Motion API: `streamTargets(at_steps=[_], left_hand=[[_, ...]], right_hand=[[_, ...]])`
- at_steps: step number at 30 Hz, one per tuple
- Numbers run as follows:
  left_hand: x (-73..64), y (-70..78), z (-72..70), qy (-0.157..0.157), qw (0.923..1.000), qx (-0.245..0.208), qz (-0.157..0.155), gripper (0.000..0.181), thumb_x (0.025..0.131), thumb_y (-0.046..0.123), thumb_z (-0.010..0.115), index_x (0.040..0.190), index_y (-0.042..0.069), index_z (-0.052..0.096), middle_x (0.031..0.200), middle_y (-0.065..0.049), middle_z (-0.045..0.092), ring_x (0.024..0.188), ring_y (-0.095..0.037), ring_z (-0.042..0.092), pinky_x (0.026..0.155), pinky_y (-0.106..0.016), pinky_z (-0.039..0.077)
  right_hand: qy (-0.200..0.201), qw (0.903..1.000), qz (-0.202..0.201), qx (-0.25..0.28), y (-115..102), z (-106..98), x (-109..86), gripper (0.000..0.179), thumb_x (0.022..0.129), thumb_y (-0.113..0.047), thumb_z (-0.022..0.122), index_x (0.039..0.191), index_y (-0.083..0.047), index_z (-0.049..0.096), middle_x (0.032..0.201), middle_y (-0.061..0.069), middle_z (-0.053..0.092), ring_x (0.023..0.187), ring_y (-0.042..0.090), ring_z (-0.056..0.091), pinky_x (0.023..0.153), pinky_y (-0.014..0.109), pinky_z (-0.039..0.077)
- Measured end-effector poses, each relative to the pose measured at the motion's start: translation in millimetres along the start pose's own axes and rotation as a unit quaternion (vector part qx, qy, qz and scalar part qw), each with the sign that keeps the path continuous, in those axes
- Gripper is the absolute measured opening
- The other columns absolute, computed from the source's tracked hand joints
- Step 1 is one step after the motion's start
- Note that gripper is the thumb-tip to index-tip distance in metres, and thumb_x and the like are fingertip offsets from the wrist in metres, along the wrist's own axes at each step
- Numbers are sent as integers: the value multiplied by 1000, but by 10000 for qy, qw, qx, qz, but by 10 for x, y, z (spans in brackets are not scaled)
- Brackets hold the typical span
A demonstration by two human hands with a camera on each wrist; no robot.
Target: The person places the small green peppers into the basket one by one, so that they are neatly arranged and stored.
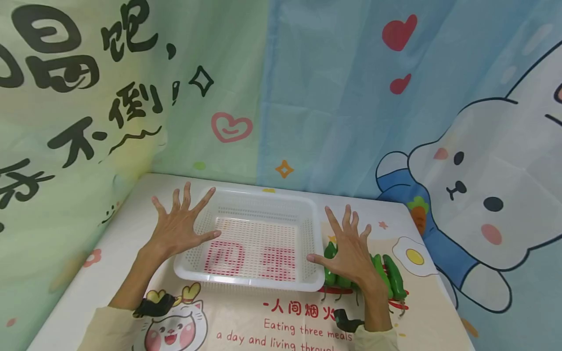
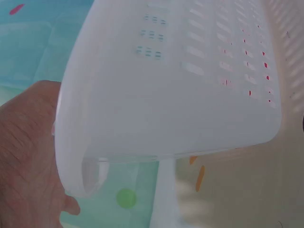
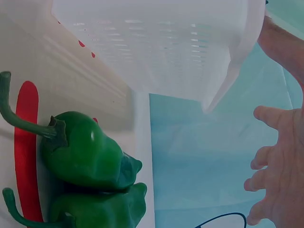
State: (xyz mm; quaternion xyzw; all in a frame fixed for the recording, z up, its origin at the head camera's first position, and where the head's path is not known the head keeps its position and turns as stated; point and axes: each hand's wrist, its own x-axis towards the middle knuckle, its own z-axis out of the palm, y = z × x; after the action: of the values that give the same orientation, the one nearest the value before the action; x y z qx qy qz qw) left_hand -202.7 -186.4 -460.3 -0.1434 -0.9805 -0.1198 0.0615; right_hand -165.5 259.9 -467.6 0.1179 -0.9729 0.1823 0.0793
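Basket [image 1: 250,282]: on desk [image 1: 114,239], near back edge
Left hand [image 1: 177,229]: fingers splayed, free, by basket's left rim
Right hand [image 1: 350,251]: fingers splayed, free, by basket's right rim
Peppers [image 1: 396,278]: toward desk's right edge

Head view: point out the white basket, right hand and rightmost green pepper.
White basket [image 1: 248,282]: head view, front rim.
Right hand [image 1: 351,252]: head view, back of hand.
Rightmost green pepper [image 1: 395,278]: head view, middle of body.
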Motion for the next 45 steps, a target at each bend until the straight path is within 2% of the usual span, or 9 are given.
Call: streamTargets(at_steps=[7, 12, 15, 18, 22, 26, 33, 38, 45], left_hand=[[12, -10, 17, 87, 9993, -335, -135, 102, 97, 64, 69, 177, 28, 16, 178, -37, 11, 159, -67, 23, 116, -97, 4], [-13, -31, 81, 323, 9916, -1135, -529, 81, 112, 43, 58, 177, 20, 16, 175, -35, 25, 151, -63, 42, 117, -88, 31], [-28, -66, 150, 610, 9810, -1662, -799, 68, 116, 36, 51, 175, 15, 23, 164, -35, 47, 135, -59, 62, 103, -79, 51], [-4, -81, 252, 851, 9726, -1999, -832, 58, 118, 32, 47, 170, 10, 35, 144, -35, 66, 112, -53, 76, 76, -60, 64], [1, -109, 347, 952, 9686, -2115, -891, 51, 118, 31, 45, 162, 7, 48, 128, -35, 74, 81, -43, 81, 49, -34, 50], [-20, -152, 367, 1028, 9644, -2203, -1036, 47, 117, 27, 48, 159, 7, 55, 119, -34, 77, 65, -28, 72, 48, -30, 44], [-11, -194, 347, 734, 9515, -2797, -1048, 50, 116, 22, 49, 163, 5, 46, 119, -38, 73, 78, -35, 78, 59, -29, 56], [-17, -202, 334, 543, 9389, -3232, -1048, 52, 117, 20, 48, 166, 4, 40, 121, -40, 70, 93, -47, 80, 66, -32, 63], [0, -212, 346, 457, 9327, -3445, -966, 53, 117, 20, 47, 167, 4, 38, 121, -39, 69, 94, -49, 80, 67, -26, 62]], right_hand=[[92, 10000, 22, 18, 24, 2, -12, 129, 74, -70, 87, 176, -24, 22, 180, 35, 7, 162, 68, 8, 117, 97, 5], [216, 9996, 134, 148, 33, 0, -22, 122, 78, -67, 87, 175, -23, 27, 180, 31, 16, 164, 62, 16, 121, 93, 11], [323, 9987, 240, 326, 30, -9, -37, 113, 82, -61, 87, 174, -23, 32, 178, 28, 27, 163, 57, 26, 124, 88, 17], [535, 9967, 371, 481, 47, -31, -108, 101, 86, -55, 87, 169, -20, 43, 172, 23, 43, 157, 53, 42, 123, 83, 31], [862, 9936, 426, 592, 56, -44, -157, 81, 89, -52, 87, 157, -17, 61, 152, 17, 68, 136, 46, 67, 105, 72, 57], [1034, 9922, 442, 540, 32, -39, -149, 67, 92, -53, 84, 147, -17, 71, 129, 15, 80, 108, 40, 81, 81, 58, 67], [1156, 9903, 642, 414, 31, -30, -172, 53, 93, -47, 85, 139, -23, 77, 117, 12, 84, 84, 32, 81, 54, 30, 52], [1260, 9902, 471, 372, 81, -37, -213, 54, 91, -43, 87, 140, -23, 77, 116, 11, 84, 86, 30, 79, 56, 28, 51], [1328, 9890, 462, 452, 165, -75, -313, 55, 88, -37, 90, 140, -23, 77, 125, 11, 82, 88, 29, 75, 57, 27, 48]])
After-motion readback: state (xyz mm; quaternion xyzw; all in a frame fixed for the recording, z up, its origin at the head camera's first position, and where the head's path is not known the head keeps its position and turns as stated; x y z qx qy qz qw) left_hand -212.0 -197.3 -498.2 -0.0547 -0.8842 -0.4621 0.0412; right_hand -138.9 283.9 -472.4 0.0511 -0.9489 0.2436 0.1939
